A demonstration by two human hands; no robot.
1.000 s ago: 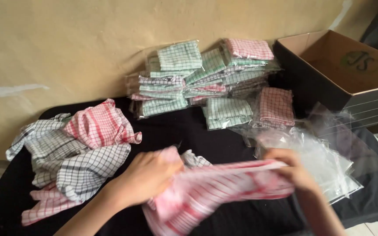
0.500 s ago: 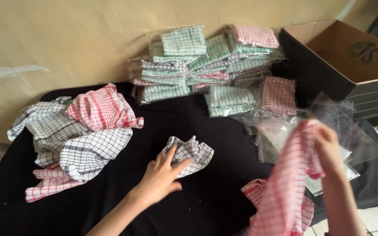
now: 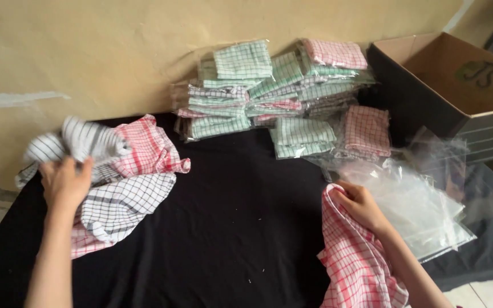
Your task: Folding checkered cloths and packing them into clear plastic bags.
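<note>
My left hand (image 3: pixel 65 182) is raised over the loose pile of checked cloths (image 3: pixel 126 188) at the left and grips a black-and-white checked cloth (image 3: pixel 78 142), which is blurred. My right hand (image 3: pixel 360 206) holds a red-and-white checked cloth (image 3: pixel 355 259) that hangs down over the front right of the black table cover (image 3: pixel 241 228). That hand is right beside a stack of clear plastic bags (image 3: pixel 423 205).
Bagged folded cloths (image 3: pixel 269 91) in green, red and dark checks are stacked against the beige wall. An open cardboard box (image 3: pixel 452 85) stands at the right. More red and white cloths lie at the left edge.
My left hand picked up the black-and-white cloth from the table's middle and carried it left to the loose pile. My right hand lowered the red cloth near the plastic bags.
</note>
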